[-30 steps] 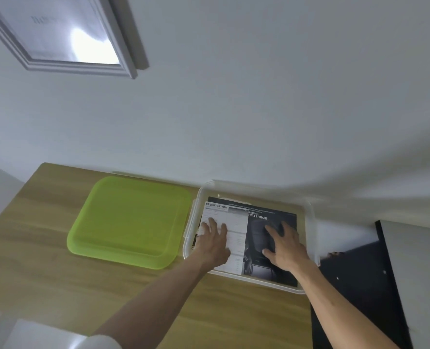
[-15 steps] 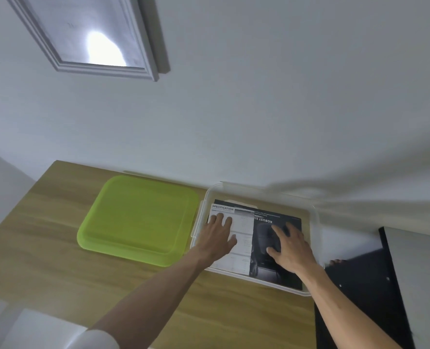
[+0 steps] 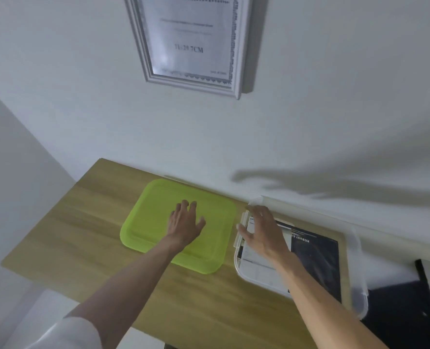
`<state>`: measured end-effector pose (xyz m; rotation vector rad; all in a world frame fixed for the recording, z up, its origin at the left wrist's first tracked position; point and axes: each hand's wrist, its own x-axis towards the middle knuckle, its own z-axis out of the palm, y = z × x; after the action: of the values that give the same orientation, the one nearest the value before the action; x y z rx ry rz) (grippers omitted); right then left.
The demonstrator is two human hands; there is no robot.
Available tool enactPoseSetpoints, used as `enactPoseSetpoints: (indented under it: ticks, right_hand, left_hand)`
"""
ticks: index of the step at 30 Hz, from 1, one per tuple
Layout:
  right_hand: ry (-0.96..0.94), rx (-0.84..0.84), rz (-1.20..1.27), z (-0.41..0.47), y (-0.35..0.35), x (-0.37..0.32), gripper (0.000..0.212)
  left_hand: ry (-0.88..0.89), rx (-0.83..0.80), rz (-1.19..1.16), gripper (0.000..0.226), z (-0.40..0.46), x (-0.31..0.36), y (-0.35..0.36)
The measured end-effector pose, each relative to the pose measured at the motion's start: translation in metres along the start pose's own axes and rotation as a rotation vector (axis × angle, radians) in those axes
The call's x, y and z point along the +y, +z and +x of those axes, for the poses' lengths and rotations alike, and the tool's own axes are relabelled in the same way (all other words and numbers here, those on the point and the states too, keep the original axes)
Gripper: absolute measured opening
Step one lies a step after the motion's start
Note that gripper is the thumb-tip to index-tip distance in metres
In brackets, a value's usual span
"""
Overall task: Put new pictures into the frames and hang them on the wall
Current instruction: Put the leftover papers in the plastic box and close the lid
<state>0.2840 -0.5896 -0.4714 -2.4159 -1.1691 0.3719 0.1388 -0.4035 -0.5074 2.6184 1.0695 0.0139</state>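
- Centre left: left hand [image 3: 185, 224], fingers spread and empty, flat over a green lid [image 3: 156, 217] on the wooden tabletop [image 3: 82, 235].
- Top centre: silver picture frame [image 3: 236, 59] hanging on the wall.
- Centre right: right hand [image 3: 263, 231], open, over printed sheets [image 3: 317, 250] inside a clear box [image 3: 357, 270].

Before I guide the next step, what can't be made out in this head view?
- Framed sheet: small print blurred; the picture's top edge cuts the frame off.
- Papers in the clear box: the right hand and forearm cover part, and the text is too small.
- Green lid: the left hand covers its centre; whether it touches is unclear.
- Dark object at right: cut off.
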Motion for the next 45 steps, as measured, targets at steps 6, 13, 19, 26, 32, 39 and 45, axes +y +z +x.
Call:
enactPoseSetpoints:
  ticks: [6,13,19,26,32,39,45]
  right_hand:
    - [0.1,-0.251,-0.02,0.022,0.056,-0.068,0.072]
    - [0.569,-0.363,-0.042,0.033,0.11,-0.089,0.097]
    - [0.748,-0.294,0.039,0.041,0.129,-0.089,0.102]
    - [0.943,-0.24,0.276,0.052,0.132,-0.078,0.107]
    - [0.914,-0.177,0.442,0.058,0.135,-0.075,0.114]
    - [0.757,-0.103,0.497,0.057,0.101,-0.088,0.115]
    - [0.729,-0.042,0.504,0.037,0.083,-0.042,0.111]
  left_hand:
    - [-0.217,-0.124,-0.007,0.073,0.007,-0.085,-0.015]
    - [-0.304,-0.252,-0.015,0.092,0.023,-0.147,-0.016]
    - [-0.371,-0.295,-0.141,0.099,0.034,-0.176,-0.01]
    - [-0.497,-0.271,-0.372,0.101,0.049,-0.195,-0.021]
    - [-0.513,-0.238,-0.463,0.108,0.048,-0.224,-0.04]
    - [-0.459,-0.148,-0.585,0.107,0.043,-0.228,-0.064]
    - [-0.399,-0.13,-0.646,0.114,0.03,-0.192,-0.064]
